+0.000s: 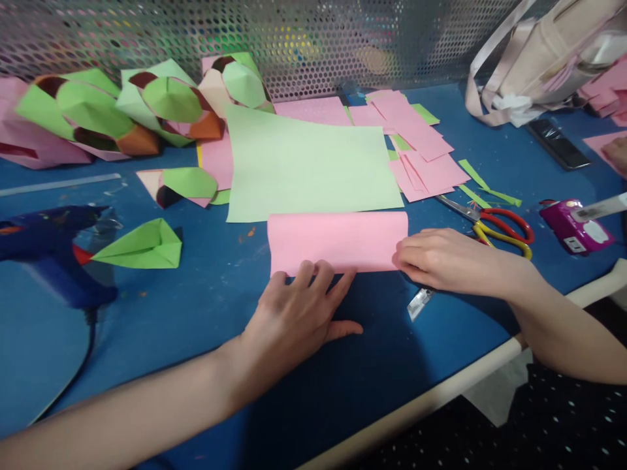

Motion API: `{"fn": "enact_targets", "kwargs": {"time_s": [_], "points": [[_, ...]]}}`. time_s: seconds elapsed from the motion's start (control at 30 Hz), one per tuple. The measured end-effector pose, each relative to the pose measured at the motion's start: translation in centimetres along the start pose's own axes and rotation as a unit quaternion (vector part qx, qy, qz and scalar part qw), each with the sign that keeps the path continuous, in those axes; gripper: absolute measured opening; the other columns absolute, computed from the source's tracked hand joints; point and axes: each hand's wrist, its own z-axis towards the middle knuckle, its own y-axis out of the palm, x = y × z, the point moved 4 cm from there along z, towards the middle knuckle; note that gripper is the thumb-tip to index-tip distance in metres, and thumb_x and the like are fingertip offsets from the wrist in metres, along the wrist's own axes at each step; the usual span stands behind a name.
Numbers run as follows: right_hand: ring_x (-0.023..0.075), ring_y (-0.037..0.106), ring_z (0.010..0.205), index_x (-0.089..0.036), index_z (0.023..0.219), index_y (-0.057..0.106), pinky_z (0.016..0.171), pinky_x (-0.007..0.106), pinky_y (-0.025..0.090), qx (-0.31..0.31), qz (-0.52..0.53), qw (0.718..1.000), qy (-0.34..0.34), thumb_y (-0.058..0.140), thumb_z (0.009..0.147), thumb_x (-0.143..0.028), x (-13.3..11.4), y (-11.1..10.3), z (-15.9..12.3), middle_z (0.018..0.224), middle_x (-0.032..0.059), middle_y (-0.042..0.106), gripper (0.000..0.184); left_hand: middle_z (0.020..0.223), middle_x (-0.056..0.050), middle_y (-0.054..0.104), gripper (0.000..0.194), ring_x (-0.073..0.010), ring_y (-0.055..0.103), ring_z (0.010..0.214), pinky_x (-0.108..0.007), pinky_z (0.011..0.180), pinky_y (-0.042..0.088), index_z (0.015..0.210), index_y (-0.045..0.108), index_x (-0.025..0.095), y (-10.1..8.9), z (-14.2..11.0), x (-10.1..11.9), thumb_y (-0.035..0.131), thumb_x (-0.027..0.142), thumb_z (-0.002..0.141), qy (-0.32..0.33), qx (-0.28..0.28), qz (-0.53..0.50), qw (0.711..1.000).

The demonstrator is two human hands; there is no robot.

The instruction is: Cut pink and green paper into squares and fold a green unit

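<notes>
A pink sheet of paper (337, 241) lies folded over on the blue table, its rounded fold along the far side. My left hand (304, 307) rests on its near edge, fingers spread and thumb pointing right. At the right end of the sheet, my right hand (435, 261) pinches the paper's edge between closed fingers. Directly behind it lies a pale green sheet (313, 170). Scissors with red and yellow handles (504, 232) sit just beyond my right hand. A small silver piece (420, 304) shows below that hand; its kind is unclear.
On the left are a blue glue gun (59, 254) and a folded green paper piece (142, 247). Folded paper shapes (93, 108) line the back by a perforated metal panel (313, 52). Pink paper pieces (416, 143), a black phone (560, 145) and a purple box (578, 225) lie rightward. Another person's hand (616, 154) shows.
</notes>
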Motion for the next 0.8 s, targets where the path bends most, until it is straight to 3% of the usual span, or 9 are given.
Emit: {"fn": "enact_targets", "kwargs": {"time_s": [0.27, 0.5, 0.7, 0.73, 0.8], "points": [[0.0186, 0.061, 0.081, -0.019, 0.09, 0.069, 0.074, 0.035, 0.042, 0.032, 0.064, 0.997, -0.003, 0.048, 0.098, -0.023, 0.9, -0.6, -0.8, 0.089, 0.0046, 0.069, 0.023, 0.108, -0.013, 0.062, 0.075, -0.0285, 0.057, 0.094, -0.038, 0.064, 0.045, 0.145, 0.049, 0.021, 0.1, 0.1, -0.1, 0.03, 0.073, 0.094, 0.004, -0.01, 0.003, 1.0], [0.0187, 0.067, 0.091, -0.021, 0.102, 0.071, 0.08, 0.034, 0.048, 0.191, 0.122, 0.973, 0.051, 0.05, 0.098, -0.026, 2.2, -2.8, -1.3, 0.101, 0.0043, 0.072, 0.023, 0.109, -0.014, 0.062, 0.075, -0.0288, 0.057, 0.096, -0.035, 0.063, 0.044, 0.143, 0.051, 0.022, 0.0, 0.2, -0.1, 0.033, 0.075, 0.092, 0.014, -0.017, 0.005, 1.0], [0.0203, 0.065, 0.109, -0.014, 0.114, 0.066, 0.095, 0.038, 0.052, 0.33, 0.215, 0.919, 0.012, 0.043, 0.101, -0.023, -1.1, -1.7, 1.7, 0.113, 0.0118, 0.071, 0.027, 0.108, -0.014, 0.064, 0.083, -0.0305, 0.059, 0.095, -0.037, 0.062, 0.048, 0.14, 0.054, 0.023, 0.0, 0.5, 0.2, 0.037, 0.083, 0.085, 0.009, -0.011, -0.003, 1.0], [0.0209, 0.062, 0.119, -0.012, 0.121, 0.062, 0.102, 0.04, 0.05, 0.338, 0.241, 0.909, -0.024, 0.042, 0.102, -0.024, -2.1, -1.3, 2.4, 0.122, 0.0145, 0.068, 0.03, 0.109, -0.014, 0.064, 0.083, -0.0307, 0.059, 0.096, -0.038, 0.063, 0.049, 0.138, 0.056, 0.023, 0.1, 0.5, 0.3, 0.037, 0.083, 0.084, 0.01, -0.008, -0.002, 1.0], [0.0208, 0.048, 0.138, -0.009, 0.138, 0.049, 0.113, 0.041, 0.042, 0.289, 0.313, 0.9, -0.097, 0.04, 0.104, -0.032, -3.8, -0.4, 3.9, 0.143, 0.0193, 0.055, 0.042, 0.115, -0.015, 0.064, 0.083, -0.0316, 0.06, 0.098, -0.04, 0.067, 0.052, 0.134, 0.06, 0.022, 0.3, 0.4, 0.4, 0.038, 0.084, 0.083, 0.008, 0.0, 0.002, 1.0]]}}
